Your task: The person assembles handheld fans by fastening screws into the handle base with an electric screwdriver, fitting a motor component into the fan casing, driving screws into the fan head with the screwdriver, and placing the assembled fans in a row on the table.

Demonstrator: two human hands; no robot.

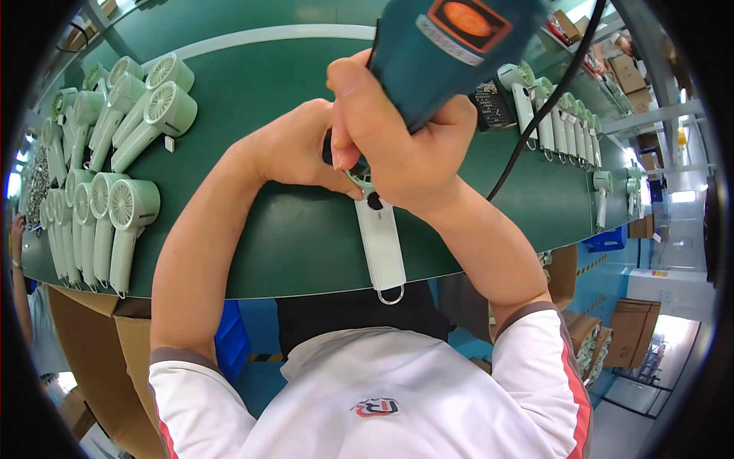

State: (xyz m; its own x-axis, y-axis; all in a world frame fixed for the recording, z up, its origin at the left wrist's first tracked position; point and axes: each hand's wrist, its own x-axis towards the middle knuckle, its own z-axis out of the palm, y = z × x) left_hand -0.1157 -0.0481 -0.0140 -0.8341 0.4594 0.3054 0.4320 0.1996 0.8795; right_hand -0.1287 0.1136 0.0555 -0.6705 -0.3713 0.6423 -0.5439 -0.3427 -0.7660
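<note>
Noting one fan (381, 245) just below centre, handle toward six o'clock, its metal loop (391, 298) past the edge of the green table (294, 237). We record a pale, slim handle with faint lengthwise lines and a dark round spot near the neck; its head is mostly hidden. We see the left hand (306, 145) half curled, gripping the head, and the right hand (413, 153) wrapped round a teal tool (436, 69) at one o'clock. Other fans (136, 205) sit at nine to ten.
</note>
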